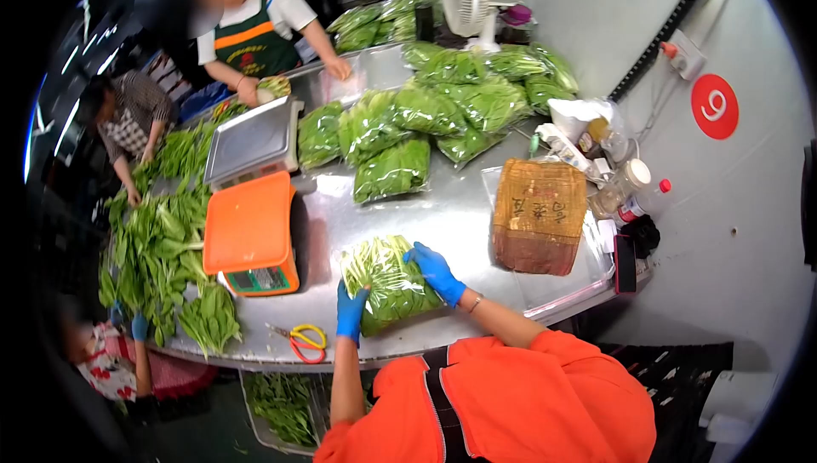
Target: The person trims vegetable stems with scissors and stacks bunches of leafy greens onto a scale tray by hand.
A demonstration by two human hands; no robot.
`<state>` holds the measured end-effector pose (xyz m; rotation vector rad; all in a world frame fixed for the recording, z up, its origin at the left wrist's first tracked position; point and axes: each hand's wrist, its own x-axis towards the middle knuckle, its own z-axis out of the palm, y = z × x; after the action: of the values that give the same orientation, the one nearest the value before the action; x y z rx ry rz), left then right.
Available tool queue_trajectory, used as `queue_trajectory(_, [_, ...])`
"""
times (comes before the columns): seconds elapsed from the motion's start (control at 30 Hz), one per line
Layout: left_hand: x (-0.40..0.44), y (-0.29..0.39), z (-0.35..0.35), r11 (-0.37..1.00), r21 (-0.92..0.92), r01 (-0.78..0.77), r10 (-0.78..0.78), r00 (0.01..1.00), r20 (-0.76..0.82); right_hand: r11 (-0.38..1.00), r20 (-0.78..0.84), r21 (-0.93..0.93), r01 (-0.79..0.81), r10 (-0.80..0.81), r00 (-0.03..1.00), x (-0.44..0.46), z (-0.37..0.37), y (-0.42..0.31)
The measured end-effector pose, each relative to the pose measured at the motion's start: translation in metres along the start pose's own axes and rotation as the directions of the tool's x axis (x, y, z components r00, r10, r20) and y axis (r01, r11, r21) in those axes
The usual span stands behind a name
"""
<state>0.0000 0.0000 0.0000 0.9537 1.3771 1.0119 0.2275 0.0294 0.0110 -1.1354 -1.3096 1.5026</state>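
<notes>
Steadily now, the left hand (350,313) and right hand (437,275) clamp their grip on opposite sides of the bag (387,280), likely so its greens (402,300) won't slump.

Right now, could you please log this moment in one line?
Left hand: touching bagged greens; right hand: touching bagged greens; scissors, box: on table.

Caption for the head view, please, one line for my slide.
Left hand and right hand, blue-gloved, steady a clear bag of leafy greens at a metal table, near scissors.
</notes>
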Motion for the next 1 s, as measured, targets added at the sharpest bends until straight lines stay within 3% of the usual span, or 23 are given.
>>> queue_trajectory(0.03, [0.004,0.024,0.002,0.989,-0.140,0.048,-0.049,0.999,-0.006,0.993,-0.025,-0.087,0.080,-0.082,0.996,0.006,-0.002,-0.013])
queue_trajectory(0.07, [-0.002,0.021,-0.008,0.995,-0.088,0.043,-0.049,0.996,-0.069,0.978,-0.041,-0.165,0.128,-0.136,0.990,0.003,0.001,-0.016])
queue_trajectory(0.1, [-0.093,0.003,-0.005,0.976,-0.019,0.218,-0.219,0.967,-0.130,0.993,-0.072,-0.112,-0.025,0.017,0.997,-0.085,0.004,-0.011])
queue_trajectory(0.2, [-0.041,0.020,0.022,0.987,-0.150,0.054,-0.058,0.998,-0.022,0.997,0.076,-0.078,0.021,-0.015,0.997,-0.042,-0.030,-0.018])
queue_trajectory(0.23, [-0.035,0.022,0.031,0.974,-0.225,0.009,0.007,0.998,0.069,0.999,0.037,0.027,-0.020,0.019,0.999,-0.044,-0.031,-0.017])
queue_trajectory(0.3, [-0.028,0.061,0.053,0.995,-0.087,-0.041,0.048,0.996,0.074,0.987,-0.010,0.155,-0.038,0.040,0.999,-0.038,-0.033,-0.024])
queue_trajectory(0.37, [0.002,0.111,0.090,0.984,-0.029,-0.176,0.178,0.967,0.180,0.979,-0.235,0.112,0.170,-0.141,0.962,-0.037,-0.056,-0.046])
queue_trajectory(0.4, [0.029,0.140,0.111,0.938,0.111,-0.328,0.291,0.920,0.264,0.956,-0.361,0.219,0.194,-0.105,0.927,-0.040,-0.068,-0.087])
queue_trajectory(0.43, [0.048,0.171,0.138,0.952,0.033,-0.305,0.281,0.910,0.305,0.922,-0.473,0.317,0.223,-0.050,0.880,-0.038,-0.090,-0.129])
queue_trajectory(0.47, [0.055,0.216,0.172,0.798,0.120,-0.590,0.518,0.775,0.362,0.931,-0.516,-0.142,0.336,-0.359,0.778,-0.028,-0.128,-0.134])
queue_trajectory(0.5, [0.062,0.248,0.197,0.581,0.334,-0.742,0.669,0.670,0.323,0.894,-0.643,-0.041,0.446,-0.365,0.673,-0.015,-0.158,-0.153])
queue_trajectory(0.57, [0.053,0.305,0.229,0.375,0.323,-0.869,0.835,0.468,0.290,0.816,-0.816,0.041,0.576,-0.306,0.491,-0.001,-0.206,-0.200])
queue_trajectory(0.6, [0.031,0.323,0.233,0.368,0.318,-0.873,0.836,0.461,0.298,0.808,-0.871,0.065,0.586,-0.241,0.429,-0.003,-0.223,-0.225])
queue_trajectory(0.63, [0.006,0.338,0.234,0.465,0.120,-0.877,0.813,0.477,0.335,0.811,-0.815,-0.215,0.545,-0.456,0.357,0.010,-0.271,-0.205])
queue_trajectory(0.67, [-0.016,0.348,0.231,0.549,-0.079,-0.832,0.790,0.485,0.375,0.845,-0.824,-0.251,0.472,-0.443,0.354,0.002,-0.282,-0.202])
queue_trajectory(0.73, [-0.053,0.340,0.211,0.358,-0.465,-0.810,0.931,0.276,0.237,0.853,-0.801,-0.246,0.459,-0.446,0.400,0.003,-0.290,-0.193])
queue_trajectory(0.77, [-0.064,0.338,0.197,0.281,-0.448,-0.849,0.959,0.228,0.170,0.841,-0.770,-0.190,0.507,-0.448,0.455,-0.002,-0.283,-0.172])
queue_trajectory(0.8, [-0.074,0.335,0.183,0.204,-0.423,-0.883,0.979,0.177,0.102,0.907,-0.743,-0.167,0.386,-0.373,0.556,-0.012,-0.253,-0.174])
queue_trajectory(0.83, [-0.067,0.326,0.146,0.552,-0.486,-0.677,0.825,0.528,0.201,0.926,-0.723,-0.114,0.360,-0.326,0.610,-0.012,-0.224,-0.170])
queue_trajectory(0.87, [-0.061,0.316,0.108,0.791,-0.503,-0.347,0.539,0.785,0.306,0.943,-0.693,-0.057,0.327,-0.273,0.667,-0.011,-0.196,-0.165])
queue_trajectory(0.93, [-0.072,0.305,0.119,0.735,-0.098,-0.671,0.675,0.712,0.194,0.950,-0.600,-0.077,0.302,-0.286,0.747,-0.013,-0.154,-0.163])
queue_trajectory(0.97, [-0.062,0.314,0.159,0.064,0.380,-0.923,0.934,0.190,0.303,0.907,-0.515,-0.160,0.390,-0.414,0.751,-0.007,-0.141,-0.161])
queue_trajectory(1.0, [-0.049,0.295,0.163,0.418,0.287,-0.862,0.831,0.491,0.263,0.877,-0.466,-0.305,0.371,-0.477,0.745,-0.007,-0.128,-0.158])
